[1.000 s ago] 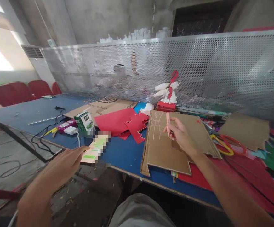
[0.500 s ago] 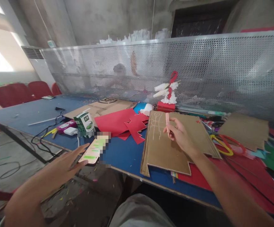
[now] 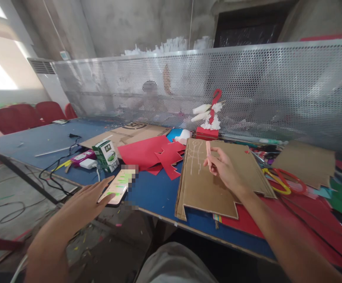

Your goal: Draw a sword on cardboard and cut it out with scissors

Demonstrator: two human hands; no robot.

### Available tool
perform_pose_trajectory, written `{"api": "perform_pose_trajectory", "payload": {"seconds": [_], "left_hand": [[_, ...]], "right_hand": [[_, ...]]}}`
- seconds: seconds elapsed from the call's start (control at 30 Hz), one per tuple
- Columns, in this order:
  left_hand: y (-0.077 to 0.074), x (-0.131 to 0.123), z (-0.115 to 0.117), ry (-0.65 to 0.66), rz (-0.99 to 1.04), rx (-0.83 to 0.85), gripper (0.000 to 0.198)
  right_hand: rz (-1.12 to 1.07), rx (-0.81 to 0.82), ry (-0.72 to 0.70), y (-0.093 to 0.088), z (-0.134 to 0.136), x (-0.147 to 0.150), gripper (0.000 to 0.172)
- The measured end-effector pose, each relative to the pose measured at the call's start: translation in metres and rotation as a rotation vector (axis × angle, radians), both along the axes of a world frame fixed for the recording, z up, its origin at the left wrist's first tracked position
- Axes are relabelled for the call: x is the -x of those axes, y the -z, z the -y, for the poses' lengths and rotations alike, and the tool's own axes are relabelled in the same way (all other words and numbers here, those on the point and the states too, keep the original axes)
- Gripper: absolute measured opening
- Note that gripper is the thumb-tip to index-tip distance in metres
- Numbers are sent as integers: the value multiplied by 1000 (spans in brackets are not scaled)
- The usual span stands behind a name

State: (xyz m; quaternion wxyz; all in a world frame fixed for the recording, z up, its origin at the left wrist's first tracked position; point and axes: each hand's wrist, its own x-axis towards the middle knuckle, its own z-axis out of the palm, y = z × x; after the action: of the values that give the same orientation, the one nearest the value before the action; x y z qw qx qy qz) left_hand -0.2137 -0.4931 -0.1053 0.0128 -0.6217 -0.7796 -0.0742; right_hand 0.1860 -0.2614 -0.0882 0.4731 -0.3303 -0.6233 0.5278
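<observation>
My right hand (image 3: pixel 220 167) pinches a pale pink pen (image 3: pixel 208 148) upright over a piece of brown cardboard (image 3: pixel 209 196). Pale line drawings (image 3: pixel 195 151), a rounded shape above long straight strokes, show on the cardboard's left part. At the table's front edge lies a phone (image 3: pixel 119 184) with its screen lit; part of the picture there is pixelated. My left hand (image 3: pixel 91 198) is beside the phone, palm down with fingers stretched out and the thumb over the lower screen. Red paper pieces (image 3: pixel 144 151) lie between the phone and the cardboard.
A green and white carton (image 3: pixel 106 156) stands behind the phone, near a white charger (image 3: pixel 88 163) and black cables (image 3: pixel 53 173). Orange and yellow-handled scissors (image 3: pixel 289 181) lie right of the cardboard. A perforated metal screen (image 3: pixel 114 86) runs behind, with a paper flower piece (image 3: pixel 210 114) before it.
My left hand and forearm have shifted slightly, the thumb moving up over the phone's screen and the wrist to the right. My right hand and the pen look almost unmoved.
</observation>
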Motion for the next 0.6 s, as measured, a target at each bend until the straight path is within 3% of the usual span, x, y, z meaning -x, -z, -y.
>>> {"api": "perform_pose_trajectory", "payload": {"seconds": [0.6], "left_hand": [[1,0,0,27,-10,-63,65]], "right_hand": [[11,-9,-7,0,0,0,41]]}}
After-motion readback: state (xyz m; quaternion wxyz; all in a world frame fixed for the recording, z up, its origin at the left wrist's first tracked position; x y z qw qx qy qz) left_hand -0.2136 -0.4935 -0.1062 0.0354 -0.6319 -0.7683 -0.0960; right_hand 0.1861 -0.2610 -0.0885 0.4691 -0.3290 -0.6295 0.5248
